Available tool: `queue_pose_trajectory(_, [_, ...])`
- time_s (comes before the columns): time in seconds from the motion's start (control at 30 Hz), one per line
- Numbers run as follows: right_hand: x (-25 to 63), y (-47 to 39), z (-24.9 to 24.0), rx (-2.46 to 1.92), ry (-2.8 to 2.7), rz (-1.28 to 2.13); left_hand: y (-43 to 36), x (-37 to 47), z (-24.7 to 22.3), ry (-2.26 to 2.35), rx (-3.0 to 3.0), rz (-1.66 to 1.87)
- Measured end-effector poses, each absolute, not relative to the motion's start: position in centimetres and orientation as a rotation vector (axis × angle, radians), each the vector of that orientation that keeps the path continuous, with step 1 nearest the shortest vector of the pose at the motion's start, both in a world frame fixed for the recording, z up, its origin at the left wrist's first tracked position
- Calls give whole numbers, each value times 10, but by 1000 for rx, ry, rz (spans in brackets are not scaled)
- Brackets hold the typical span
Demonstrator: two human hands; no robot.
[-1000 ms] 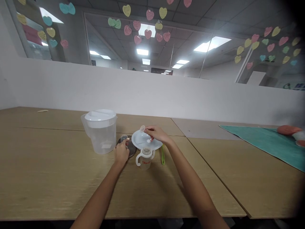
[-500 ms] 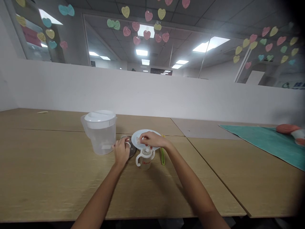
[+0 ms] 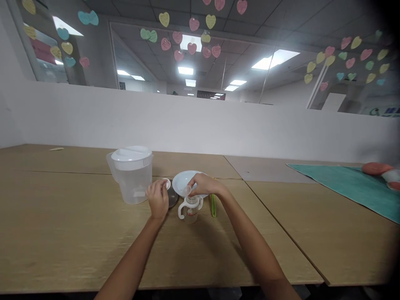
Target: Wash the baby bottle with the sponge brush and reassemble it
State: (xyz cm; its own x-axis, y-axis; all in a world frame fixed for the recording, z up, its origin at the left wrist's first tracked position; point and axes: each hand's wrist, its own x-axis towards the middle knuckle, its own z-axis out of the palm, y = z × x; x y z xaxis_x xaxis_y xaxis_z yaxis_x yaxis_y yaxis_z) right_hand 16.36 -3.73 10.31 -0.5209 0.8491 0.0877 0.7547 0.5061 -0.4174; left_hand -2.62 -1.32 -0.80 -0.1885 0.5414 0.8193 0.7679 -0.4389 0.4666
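A clear baby bottle (image 3: 191, 216) with white side handles and red lettering stands upright on the table, its mouth uncovered. Just above that mouth, my right hand (image 3: 201, 185) pinches a small clear cup-like piece (image 3: 187, 191). Something pale shows inside the bottle, too small to name. To the left, my left hand (image 3: 158, 199) is closed on a white ring (image 3: 168, 183), held over a dark round lid-like disc (image 3: 172, 198) lying on the table. Behind the bottle sits a white plate (image 3: 181, 179), partly covered by my right hand.
A translucent lidded pitcher (image 3: 134, 179) stands left of my left hand. A green strip-like handle (image 3: 213, 206) lies right of the bottle. Farther right are a teal cloth (image 3: 343, 183) and an orange-and-white object (image 3: 378, 168). A white wall (image 3: 200, 125) rises behind the table.
My right hand has tilted the clear piece and brought it nearer the bottle's mouth. A pale thing seen at the mouth earlier now shows lower inside. My left hand has turned the ring slightly.
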Motion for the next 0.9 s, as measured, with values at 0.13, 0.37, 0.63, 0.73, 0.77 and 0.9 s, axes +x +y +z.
queue_pose_trajectory(0.13, [172,-40,108,-1435,-2494,480,-13,-27,-10,-1387,-1789,-1863])
queue_pose_trajectory(0.37, [168,-31,95,-1153,-2329,561,-12,-25,-13,-995,-1991,-1795])
queue_pose_trajectory(0.63, [149,-23,77,-793,-2195,867,-17,-21,-13,-740,-1950,-1872])
queue_pose_trajectory(0.73, [146,-24,77,-694,-2161,1011,-18,-20,-12,-742,-1881,-1899])
queue_pose_trajectory(0.77, [146,-24,77,-691,-2143,1019,-18,-19,-11,-757,-1864,-1900])
queue_pose_trajectory(0.9, [143,-26,78,-766,-2111,932,-20,-18,-10,-848,-1860,-1912])
